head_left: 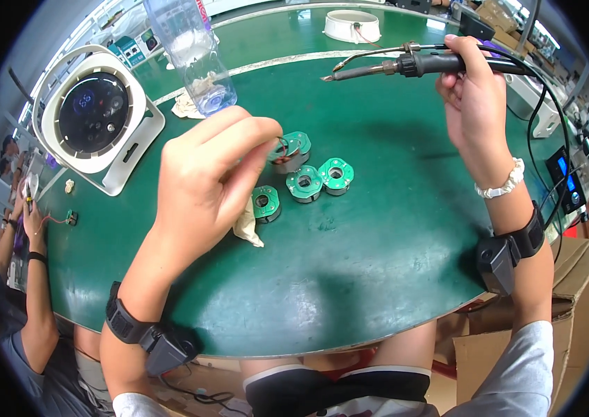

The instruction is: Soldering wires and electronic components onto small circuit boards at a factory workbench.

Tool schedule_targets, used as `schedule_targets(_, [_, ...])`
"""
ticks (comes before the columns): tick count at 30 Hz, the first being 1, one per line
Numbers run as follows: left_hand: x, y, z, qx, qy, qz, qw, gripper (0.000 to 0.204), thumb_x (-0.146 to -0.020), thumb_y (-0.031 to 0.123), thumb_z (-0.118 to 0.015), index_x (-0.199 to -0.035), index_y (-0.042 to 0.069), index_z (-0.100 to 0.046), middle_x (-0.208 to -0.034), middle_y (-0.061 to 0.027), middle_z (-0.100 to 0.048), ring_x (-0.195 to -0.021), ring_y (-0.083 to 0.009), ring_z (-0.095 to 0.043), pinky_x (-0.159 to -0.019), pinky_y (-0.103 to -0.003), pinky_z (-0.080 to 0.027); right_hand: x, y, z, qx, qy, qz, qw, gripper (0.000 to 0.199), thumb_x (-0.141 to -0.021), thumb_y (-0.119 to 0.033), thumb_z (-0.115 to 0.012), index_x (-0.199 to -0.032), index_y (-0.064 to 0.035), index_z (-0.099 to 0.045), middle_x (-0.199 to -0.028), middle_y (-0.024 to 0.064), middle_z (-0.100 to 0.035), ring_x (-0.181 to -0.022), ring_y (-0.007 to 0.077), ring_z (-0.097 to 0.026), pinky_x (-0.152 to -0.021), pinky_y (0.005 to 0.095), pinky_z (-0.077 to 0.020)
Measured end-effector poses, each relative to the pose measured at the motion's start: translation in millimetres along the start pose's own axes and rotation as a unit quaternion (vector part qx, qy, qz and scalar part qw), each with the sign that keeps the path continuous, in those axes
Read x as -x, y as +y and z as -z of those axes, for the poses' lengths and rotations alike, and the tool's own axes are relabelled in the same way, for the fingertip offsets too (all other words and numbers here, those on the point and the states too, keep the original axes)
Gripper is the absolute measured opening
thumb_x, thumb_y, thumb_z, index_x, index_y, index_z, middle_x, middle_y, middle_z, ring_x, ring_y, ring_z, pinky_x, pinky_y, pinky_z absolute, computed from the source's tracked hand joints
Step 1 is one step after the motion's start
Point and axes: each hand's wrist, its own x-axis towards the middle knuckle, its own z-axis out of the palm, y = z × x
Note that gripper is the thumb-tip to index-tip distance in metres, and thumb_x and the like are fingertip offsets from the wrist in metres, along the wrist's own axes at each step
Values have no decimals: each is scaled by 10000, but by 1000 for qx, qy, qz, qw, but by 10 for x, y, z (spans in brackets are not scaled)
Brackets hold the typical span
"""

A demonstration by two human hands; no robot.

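My right hand (473, 97) is wrapped round a black soldering iron (405, 67), with a thin metal feed tube clamped along its top. The iron's tip points left, raised over the table. My left hand (207, 174) is pinched closed on thin red and dark wires (280, 147) at its fingertips. These wires lie by a round motor part with a green circuit board (300, 141), partly hidden behind the fingers. Closer to me are two more green-topped motor parts (305, 183) side by side, and another motor part (265, 203) beside my left hand.
A white round fan (96, 111) stands at the left, near a clear plastic bottle (214, 94). Crumpled tissue (247, 226) lies under my left hand. At the right are a soldering station (567, 177) and cardboard boxes (517, 354). A co-worker's hands (30, 219) hold a wired part at far left.
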Motion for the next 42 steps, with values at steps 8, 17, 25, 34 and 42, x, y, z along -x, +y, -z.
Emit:
schedule_targets(8, [47,-17,21,-24,27,-23,999,96,-716,-39,-565,-805,-2,-573,-661,-92,-528,-508,-188,-509,-441,-274,-389,66,-22,-158,-1,58,11,998,179,-781,-140,-571,-640,-56,-500,-461,-15,-412,-345,34,-269,-365,184,-212])
schedule_targets(17, [-24,-82,-142,47,99,7,994,91,-737,-49,-537,-816,-9,-559,-679,-96,-553,-559,-189,-544,-467,-259,-417,24,12,-12,6,-5,11,1000,183,-783,-135,-570,-640,-45,-502,-467,-4,-414,-351,41,-262,-367,189,-211])
schedule_targets(25, [6,-156,31,19,56,16,998,53,-736,19,-544,-784,-4,-544,-662,-122,-537,-567,-263,-528,-514,-303,-409,57,42,-25,13,11,5,1000,109,-742,-133,-596,-722,-61,-517,-593,-12,-456,-418,53,-403,-427,191,-333])
schedule_targets(34, [0,-252,273,-83,-121,28,989,80,-715,-51,-516,-789,-31,-535,-684,-111,-523,-603,-218,-521,-523,-282,-404,68,30,-164,10,62,2,998,196,-786,-152,-573,-643,-35,-506,-471,0,-423,-348,45,-271,-359,190,-207])
schedule_targets(42, [42,-143,60,-22,-98,22,995,140,-685,-68,-557,-809,-7,-575,-670,-75,-517,-565,-177,-508,-483,-264,-392,108,7,-197,14,54,-10,998,200,-787,-165,-572,-643,-41,-507,-465,-4,-420,-343,39,-267,-359,185,-204])
